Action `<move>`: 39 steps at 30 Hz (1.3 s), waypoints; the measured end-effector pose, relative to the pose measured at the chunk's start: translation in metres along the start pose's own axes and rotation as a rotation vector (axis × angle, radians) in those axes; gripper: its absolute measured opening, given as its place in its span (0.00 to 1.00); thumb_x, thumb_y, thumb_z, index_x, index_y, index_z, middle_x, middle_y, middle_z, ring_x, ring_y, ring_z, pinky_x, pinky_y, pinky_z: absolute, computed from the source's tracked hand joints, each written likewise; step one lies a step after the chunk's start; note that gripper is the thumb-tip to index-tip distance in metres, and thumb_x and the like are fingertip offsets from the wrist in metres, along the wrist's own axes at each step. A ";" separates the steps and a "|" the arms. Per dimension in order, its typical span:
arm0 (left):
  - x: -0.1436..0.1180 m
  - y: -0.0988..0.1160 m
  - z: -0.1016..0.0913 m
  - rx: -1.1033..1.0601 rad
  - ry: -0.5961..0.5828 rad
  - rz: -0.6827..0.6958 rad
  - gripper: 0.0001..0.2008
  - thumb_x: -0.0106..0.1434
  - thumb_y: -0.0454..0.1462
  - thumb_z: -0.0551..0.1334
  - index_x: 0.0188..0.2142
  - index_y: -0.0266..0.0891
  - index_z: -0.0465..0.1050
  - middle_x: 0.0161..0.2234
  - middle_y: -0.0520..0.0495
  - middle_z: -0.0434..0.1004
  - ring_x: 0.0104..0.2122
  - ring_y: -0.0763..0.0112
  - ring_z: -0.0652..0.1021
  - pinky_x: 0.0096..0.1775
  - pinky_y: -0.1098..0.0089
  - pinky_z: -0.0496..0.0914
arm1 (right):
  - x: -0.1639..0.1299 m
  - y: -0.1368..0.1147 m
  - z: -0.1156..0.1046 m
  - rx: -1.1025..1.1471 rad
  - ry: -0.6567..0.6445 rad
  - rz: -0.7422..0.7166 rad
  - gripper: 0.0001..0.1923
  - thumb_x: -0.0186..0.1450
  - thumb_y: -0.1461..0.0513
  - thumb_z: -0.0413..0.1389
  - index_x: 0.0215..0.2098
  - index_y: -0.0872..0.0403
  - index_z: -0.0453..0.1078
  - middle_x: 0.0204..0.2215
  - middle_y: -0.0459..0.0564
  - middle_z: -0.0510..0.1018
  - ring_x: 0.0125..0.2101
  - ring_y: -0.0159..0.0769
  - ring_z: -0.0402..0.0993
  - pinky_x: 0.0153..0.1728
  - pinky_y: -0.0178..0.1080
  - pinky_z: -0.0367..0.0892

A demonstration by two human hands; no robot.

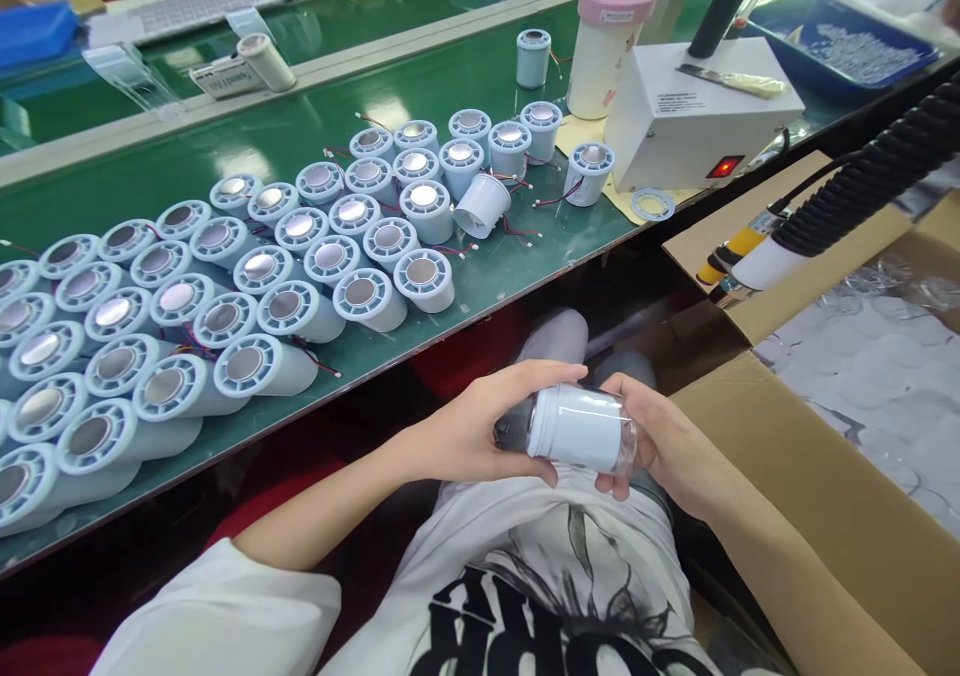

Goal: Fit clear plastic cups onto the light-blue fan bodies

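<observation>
Both hands cradle white cylinder housing (576, 426) over lap.
Our left hand (480, 426) and right hand (660, 441) fingers wrap it; looks light, rigid, smooth plastic, so grip the sides.

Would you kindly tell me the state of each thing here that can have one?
Cylinder: held sideways in both hands, above the lap.
Left hand: closed round the cylinder's dark end.
Right hand: cupping its other end.
Bench cylinders: upright in rows.
One cylinder: tipped over.
Switch: lit red.
Box: flaps open.
Pink-lidded bottle: upright, closed.
</observation>
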State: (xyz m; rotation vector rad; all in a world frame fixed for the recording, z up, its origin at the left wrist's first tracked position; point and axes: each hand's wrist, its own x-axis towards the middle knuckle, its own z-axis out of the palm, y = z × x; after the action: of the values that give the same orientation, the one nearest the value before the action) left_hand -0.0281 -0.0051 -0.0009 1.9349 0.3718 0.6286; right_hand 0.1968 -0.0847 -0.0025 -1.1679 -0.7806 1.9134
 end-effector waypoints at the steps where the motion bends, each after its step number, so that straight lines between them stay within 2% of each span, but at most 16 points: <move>1: 0.000 -0.001 0.000 -0.007 0.003 0.000 0.44 0.52 0.37 0.75 0.65 0.45 0.60 0.59 0.39 0.72 0.57 0.57 0.74 0.59 0.60 0.68 | 0.001 0.001 0.001 0.012 -0.002 0.011 0.25 0.64 0.39 0.56 0.36 0.53 0.63 0.21 0.43 0.78 0.18 0.33 0.78 0.17 0.29 0.71; 8: 0.000 -0.007 0.000 -0.010 0.006 0.071 0.45 0.52 0.35 0.75 0.66 0.47 0.59 0.62 0.37 0.68 0.60 0.54 0.71 0.61 0.57 0.66 | 0.008 0.000 0.005 0.087 -0.057 0.195 0.33 0.60 0.33 0.54 0.34 0.55 0.67 0.18 0.47 0.78 0.14 0.32 0.74 0.10 0.25 0.64; 11: -0.001 -0.009 0.001 -0.015 0.001 0.116 0.43 0.53 0.35 0.75 0.65 0.49 0.60 0.63 0.36 0.66 0.61 0.55 0.71 0.60 0.57 0.67 | 0.009 -0.002 0.005 0.093 -0.121 0.276 0.37 0.63 0.33 0.47 0.26 0.58 0.70 0.15 0.49 0.75 0.11 0.28 0.70 0.10 0.24 0.62; 14: -0.001 -0.009 0.001 -0.008 0.001 0.110 0.38 0.54 0.33 0.74 0.62 0.49 0.65 0.62 0.37 0.66 0.59 0.57 0.72 0.58 0.60 0.69 | 0.010 -0.004 0.005 0.087 -0.178 0.343 0.42 0.67 0.34 0.40 0.19 0.59 0.70 0.13 0.49 0.72 0.10 0.23 0.66 0.09 0.23 0.58; 17: -0.001 -0.004 0.002 -0.043 0.033 0.057 0.37 0.53 0.33 0.74 0.61 0.48 0.67 0.58 0.39 0.70 0.57 0.58 0.74 0.56 0.61 0.70 | 0.010 -0.002 0.004 0.016 -0.177 0.327 0.42 0.65 0.32 0.38 0.19 0.57 0.68 0.12 0.48 0.69 0.10 0.26 0.66 0.08 0.24 0.55; 19: -0.002 0.001 0.002 -0.116 0.061 -0.038 0.36 0.53 0.34 0.74 0.60 0.47 0.67 0.57 0.40 0.71 0.56 0.57 0.74 0.53 0.62 0.73 | 0.008 0.001 0.002 -0.126 -0.059 0.191 0.35 0.67 0.36 0.42 0.28 0.56 0.69 0.15 0.47 0.72 0.13 0.30 0.70 0.10 0.27 0.61; 20: -0.002 0.003 0.002 -0.166 0.073 -0.099 0.35 0.54 0.35 0.73 0.60 0.47 0.67 0.56 0.41 0.71 0.54 0.58 0.75 0.51 0.64 0.75 | 0.007 0.004 0.001 -0.231 0.032 0.060 0.28 0.69 0.41 0.46 0.34 0.55 0.70 0.20 0.48 0.76 0.17 0.33 0.74 0.14 0.30 0.67; 22: -0.003 0.007 0.003 -0.269 0.094 -0.215 0.33 0.56 0.37 0.72 0.60 0.45 0.67 0.54 0.41 0.72 0.50 0.60 0.77 0.47 0.65 0.76 | 0.005 0.008 -0.003 -0.483 0.177 -0.307 0.12 0.71 0.55 0.53 0.49 0.51 0.66 0.41 0.53 0.80 0.35 0.38 0.81 0.31 0.36 0.77; 24: -0.003 0.009 0.003 -0.344 0.106 -0.294 0.32 0.57 0.39 0.72 0.60 0.44 0.67 0.52 0.41 0.73 0.47 0.61 0.79 0.46 0.65 0.77 | 0.004 0.011 -0.007 -0.725 0.167 -0.690 0.23 0.68 0.67 0.55 0.59 0.45 0.60 0.62 0.55 0.67 0.55 0.43 0.73 0.50 0.45 0.75; 25: -0.003 0.010 0.004 -0.365 0.107 -0.322 0.32 0.57 0.40 0.71 0.60 0.43 0.66 0.52 0.41 0.74 0.45 0.62 0.79 0.45 0.65 0.77 | 0.004 0.012 -0.008 -0.814 0.113 -0.834 0.29 0.66 0.71 0.55 0.61 0.43 0.59 0.67 0.53 0.60 0.61 0.44 0.66 0.56 0.47 0.71; 27: -0.003 0.010 0.003 -0.393 0.088 -0.361 0.33 0.57 0.41 0.71 0.61 0.43 0.66 0.50 0.41 0.75 0.43 0.63 0.80 0.43 0.66 0.77 | 0.003 0.013 -0.011 -0.903 0.008 -0.953 0.34 0.65 0.75 0.55 0.63 0.40 0.59 0.68 0.49 0.59 0.65 0.42 0.61 0.61 0.47 0.65; 29: -0.003 0.010 0.002 -0.394 0.064 -0.367 0.36 0.56 0.42 0.73 0.62 0.44 0.65 0.52 0.41 0.75 0.44 0.61 0.80 0.45 0.65 0.77 | 0.002 0.013 -0.011 -0.818 -0.025 -0.851 0.33 0.64 0.73 0.59 0.62 0.39 0.62 0.65 0.47 0.65 0.63 0.40 0.64 0.60 0.43 0.68; 32: -0.003 0.011 -0.002 -0.356 0.019 -0.328 0.41 0.53 0.39 0.75 0.64 0.46 0.64 0.60 0.39 0.70 0.55 0.56 0.76 0.54 0.61 0.73 | -0.001 0.012 -0.010 -0.467 -0.052 -0.517 0.31 0.65 0.64 0.64 0.62 0.39 0.63 0.60 0.48 0.72 0.57 0.41 0.72 0.52 0.40 0.75; 34: -0.003 0.012 -0.004 -0.369 -0.013 -0.311 0.40 0.56 0.36 0.73 0.66 0.47 0.61 0.62 0.39 0.68 0.57 0.56 0.74 0.57 0.60 0.71 | -0.004 0.011 -0.009 -0.282 -0.065 -0.365 0.29 0.65 0.61 0.64 0.62 0.39 0.65 0.56 0.48 0.76 0.52 0.41 0.76 0.48 0.39 0.77; 36: -0.004 0.012 -0.004 -0.428 -0.038 -0.313 0.40 0.58 0.34 0.71 0.67 0.47 0.57 0.60 0.39 0.71 0.56 0.59 0.76 0.57 0.60 0.72 | -0.006 0.010 -0.008 -0.230 -0.054 -0.293 0.27 0.64 0.61 0.64 0.60 0.39 0.68 0.53 0.46 0.78 0.47 0.40 0.79 0.45 0.38 0.78; 39: -0.006 0.010 -0.002 -0.482 -0.056 -0.333 0.42 0.59 0.32 0.70 0.68 0.47 0.55 0.59 0.39 0.73 0.55 0.59 0.77 0.57 0.60 0.72 | -0.009 0.009 -0.007 -0.341 0.007 -0.299 0.24 0.63 0.64 0.65 0.56 0.38 0.72 0.52 0.44 0.79 0.40 0.37 0.82 0.43 0.38 0.79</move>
State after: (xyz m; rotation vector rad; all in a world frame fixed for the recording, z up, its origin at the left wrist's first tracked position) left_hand -0.0339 -0.0111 0.0068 1.3882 0.4491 0.3977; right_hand 0.2034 -0.0963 -0.0083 -1.1773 -1.2385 1.5678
